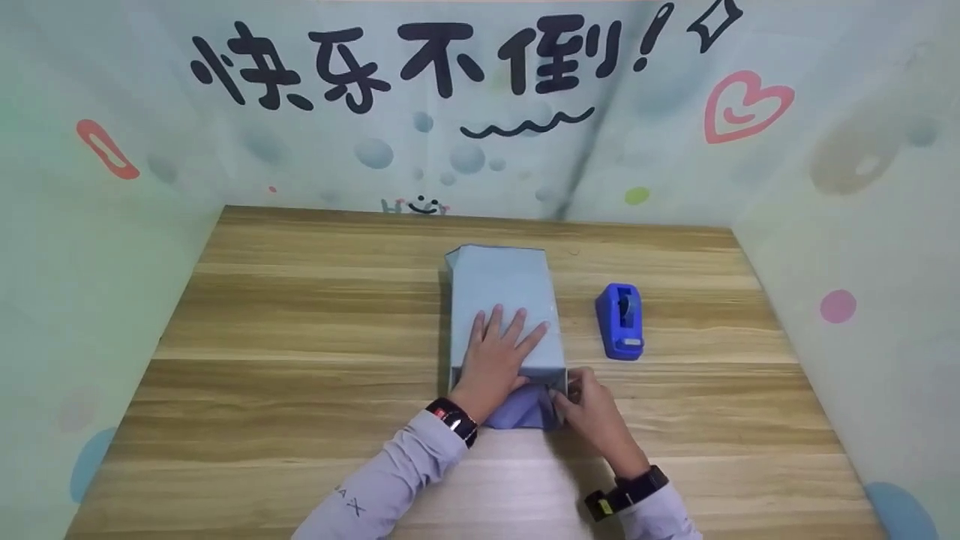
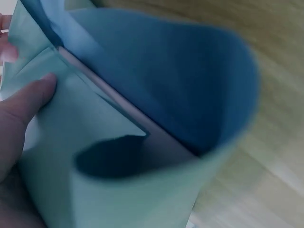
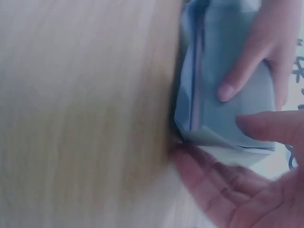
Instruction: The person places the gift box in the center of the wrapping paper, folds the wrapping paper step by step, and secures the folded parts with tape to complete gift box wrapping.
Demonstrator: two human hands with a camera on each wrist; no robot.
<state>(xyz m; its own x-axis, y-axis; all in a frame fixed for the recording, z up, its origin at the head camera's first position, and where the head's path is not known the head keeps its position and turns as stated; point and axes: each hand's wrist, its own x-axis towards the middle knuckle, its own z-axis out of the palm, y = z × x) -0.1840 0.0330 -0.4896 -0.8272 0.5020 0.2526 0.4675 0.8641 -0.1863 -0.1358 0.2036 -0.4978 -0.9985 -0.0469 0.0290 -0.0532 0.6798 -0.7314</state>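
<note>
A box wrapped in light blue paper (image 1: 502,277) lies lengthwise on the table. My left hand (image 1: 491,367) rests on its top with fingers spread, and the left thumb (image 2: 33,97) lies against the folded paper at the near end. There a loose flap (image 1: 517,409), darker blue inside, stands out from the box; a pale strip shows beneath the folds in the left wrist view. At the near right corner my right hand (image 1: 600,412) touches the paper, its fingers along the side and its thumb (image 3: 261,126) by the end face.
A blue tape dispenser (image 1: 621,322) stands to the right of the box. The wood-grain table (image 1: 300,315) is bordered at the back and both sides by printed panels (image 1: 315,165) with lettering and drawings.
</note>
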